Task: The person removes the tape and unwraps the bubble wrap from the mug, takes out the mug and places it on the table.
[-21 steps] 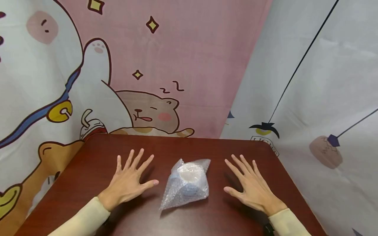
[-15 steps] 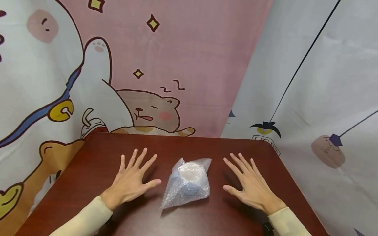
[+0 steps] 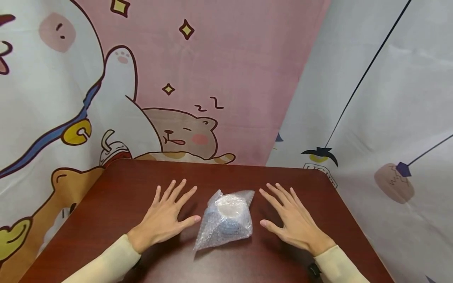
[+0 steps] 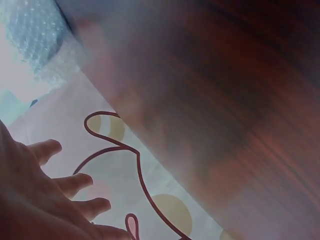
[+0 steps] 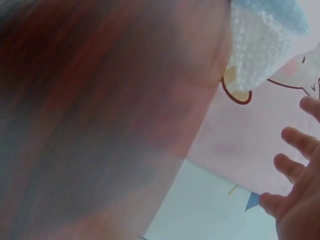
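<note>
A bubble-wrapped object [image 3: 226,220], white on top and light blue lower down, stands on the brown table; the wrap blurs what is inside. My left hand [image 3: 164,218] hovers to its left with fingers spread, the thumb close to the wrap. On the other side my right hand [image 3: 293,220] is held with fingers spread too, a small gap from the wrap. Neither hand holds anything. Part of the bubble wrap [image 4: 37,35] shows at the top left of the left wrist view. In the right wrist view, the bubble wrap [image 5: 265,45] appears at the top right.
The dark red-brown table [image 3: 141,173] has rounded far corners. Behind it hangs a pink and white cloth [image 3: 240,78] printed with cartoon animals. A grey-white cloth [image 3: 389,98] with lamp drawings hangs along the right side.
Both hands have moved inward toward the bubble-wrapped object, the left one to the right and the right one to the left. The object has stayed in place on the table.
</note>
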The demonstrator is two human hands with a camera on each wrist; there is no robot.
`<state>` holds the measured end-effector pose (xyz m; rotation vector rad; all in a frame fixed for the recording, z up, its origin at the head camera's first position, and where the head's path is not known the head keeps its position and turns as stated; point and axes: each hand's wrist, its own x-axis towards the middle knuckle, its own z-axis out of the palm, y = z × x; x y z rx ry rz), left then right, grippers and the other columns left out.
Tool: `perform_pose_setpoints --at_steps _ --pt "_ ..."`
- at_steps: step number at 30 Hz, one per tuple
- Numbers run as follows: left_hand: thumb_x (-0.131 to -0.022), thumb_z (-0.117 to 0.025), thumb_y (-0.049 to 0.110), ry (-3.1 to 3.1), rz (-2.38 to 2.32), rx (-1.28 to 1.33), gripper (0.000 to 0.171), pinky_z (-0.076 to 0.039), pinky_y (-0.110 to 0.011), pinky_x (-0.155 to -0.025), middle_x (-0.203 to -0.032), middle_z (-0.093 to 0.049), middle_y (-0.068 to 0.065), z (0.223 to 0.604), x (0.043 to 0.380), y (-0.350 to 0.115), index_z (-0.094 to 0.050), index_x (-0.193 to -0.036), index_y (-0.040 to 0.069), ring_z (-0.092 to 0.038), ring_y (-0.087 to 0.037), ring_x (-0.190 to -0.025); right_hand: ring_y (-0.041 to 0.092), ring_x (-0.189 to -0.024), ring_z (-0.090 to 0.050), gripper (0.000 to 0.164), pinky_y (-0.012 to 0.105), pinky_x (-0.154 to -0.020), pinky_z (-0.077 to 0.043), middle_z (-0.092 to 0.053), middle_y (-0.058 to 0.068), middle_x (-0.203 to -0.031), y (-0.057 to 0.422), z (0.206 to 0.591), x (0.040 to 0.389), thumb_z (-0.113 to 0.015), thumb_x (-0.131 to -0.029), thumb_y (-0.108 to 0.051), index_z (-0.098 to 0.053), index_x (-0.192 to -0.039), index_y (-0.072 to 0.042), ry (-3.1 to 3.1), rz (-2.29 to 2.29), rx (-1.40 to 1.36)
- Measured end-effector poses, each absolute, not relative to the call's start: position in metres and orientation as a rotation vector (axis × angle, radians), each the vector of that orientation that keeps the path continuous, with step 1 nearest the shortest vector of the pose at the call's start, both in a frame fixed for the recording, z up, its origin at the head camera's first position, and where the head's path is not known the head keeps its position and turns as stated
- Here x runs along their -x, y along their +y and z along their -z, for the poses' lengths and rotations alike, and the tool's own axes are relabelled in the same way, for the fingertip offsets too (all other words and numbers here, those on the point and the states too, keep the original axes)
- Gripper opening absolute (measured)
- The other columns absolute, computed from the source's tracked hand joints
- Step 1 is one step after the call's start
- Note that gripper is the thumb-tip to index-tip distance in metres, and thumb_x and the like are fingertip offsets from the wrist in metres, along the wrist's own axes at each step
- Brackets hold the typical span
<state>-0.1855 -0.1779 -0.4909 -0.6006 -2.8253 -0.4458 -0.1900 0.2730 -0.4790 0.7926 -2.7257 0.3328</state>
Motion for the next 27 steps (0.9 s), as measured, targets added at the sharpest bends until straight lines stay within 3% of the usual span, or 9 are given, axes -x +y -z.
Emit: perform_pose_setpoints --at_steps 4,10,14,18,27 --pt "-0.104 -0.062 0.086 -2.804 0.468 0.640 0.092 -0.022 -0.086 -0.138 -0.194 -0.032 -0.006 0.490 0.185 -0.169 -0.036 -0.183 0.044 -0.031 -0.047 -0.179 0.039 -0.178 -0.035 0.092 0.062 -0.149 -0.016 -0.042 0.005 -0.189 0.265 0.476 0.191 -0.076 -0.105 -0.066 -0.035 -0.183 -0.042 -2.686 -0.336 -0.828" --pt "-0.106 -0.063 0.084 -2.779 0.527 0.722 0.091 -0.031 -0.079 -0.139 -0.192 -0.035 -0.004 0.485 0.183 -0.149 -0.034 -0.183 0.046 -0.040 -0.043 -0.176 0.035 -0.173 -0.045 0.084 0.038 -0.152 -0.005 -0.047 0.002 -0.185 0.249 0.469 0.189 -0.075 -0.107 -0.062 -0.044 -0.180 -0.036 -2.602 -0.346 -0.913" --pt "-0.106 -0.065 0.081 -2.768 0.590 0.777 0.089 -0.036 -0.075 -0.138 -0.190 -0.040 -0.003 0.483 0.182 -0.134 -0.035 -0.183 0.045 -0.047 -0.042 -0.172 0.032 -0.170 -0.050 0.080 0.051 -0.148 -0.027 -0.049 0.000 -0.184 0.236 0.464 0.187 -0.075 -0.108 -0.062 -0.049 -0.178 -0.033 -2.574 -0.355 -0.973" --pt "-0.107 -0.063 0.081 -2.763 0.621 0.817 0.087 -0.044 -0.073 -0.133 -0.188 -0.044 -0.003 0.484 0.181 -0.118 -0.039 -0.182 0.044 -0.054 -0.041 -0.166 0.032 -0.166 -0.055 0.076 0.066 -0.132 -0.050 -0.051 0.000 -0.182 0.225 0.460 0.185 -0.071 -0.110 -0.064 -0.054 -0.175 -0.029 -2.553 -0.350 -1.033" --pt "-0.107 -0.070 0.076 -2.725 0.638 0.828 0.080 -0.057 -0.069 -0.120 -0.178 -0.059 -0.004 0.484 0.186 -0.106 -0.055 -0.174 0.035 -0.067 -0.038 -0.152 0.026 -0.160 -0.058 0.072 0.058 -0.124 -0.057 -0.057 0.000 -0.176 0.197 0.455 0.188 -0.063 -0.113 -0.069 -0.057 -0.172 -0.027 -2.507 -0.344 -1.131"
